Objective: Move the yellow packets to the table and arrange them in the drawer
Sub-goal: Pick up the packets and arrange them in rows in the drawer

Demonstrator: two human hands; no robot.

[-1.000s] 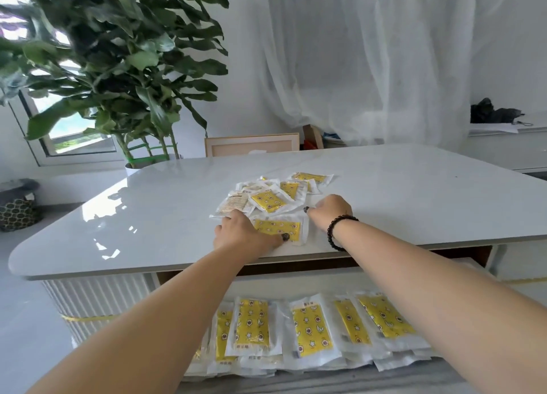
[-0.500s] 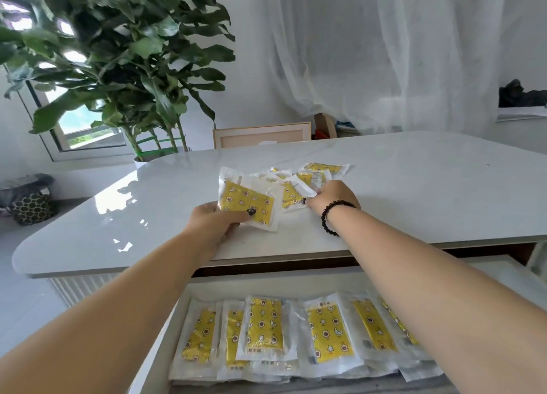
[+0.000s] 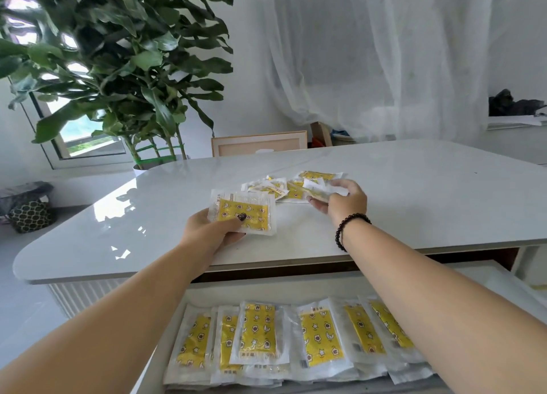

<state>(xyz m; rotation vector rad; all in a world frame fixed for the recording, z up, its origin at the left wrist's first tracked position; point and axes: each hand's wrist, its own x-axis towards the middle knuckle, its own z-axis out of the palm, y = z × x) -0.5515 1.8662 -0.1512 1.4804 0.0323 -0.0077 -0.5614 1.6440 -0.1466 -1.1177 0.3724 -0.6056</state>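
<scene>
My left hand (image 3: 211,233) grips a yellow packet (image 3: 245,213) in clear wrap, thumb on top, just above the white table (image 3: 414,198). My right hand (image 3: 343,199), with a black bead bracelet, closes on another packet (image 3: 318,193) at the near edge of the loose pile of yellow packets (image 3: 291,185) in the table's middle. Below the tabletop an open drawer (image 3: 284,290) holds several yellow packets (image 3: 296,334) laid side by side in an overlapping row; my right forearm covers the rightmost ones.
A large leafy potted plant (image 3: 118,68) stands past the table's far left corner. A wooden frame (image 3: 259,143) leans behind the table, under white curtains (image 3: 384,53). A patterned bag (image 3: 29,214) lies on the floor at left.
My left hand has lifted a packet off the table and drawn it toward the near edge. My right hand has shifted right and picked up a packet from the pile.
</scene>
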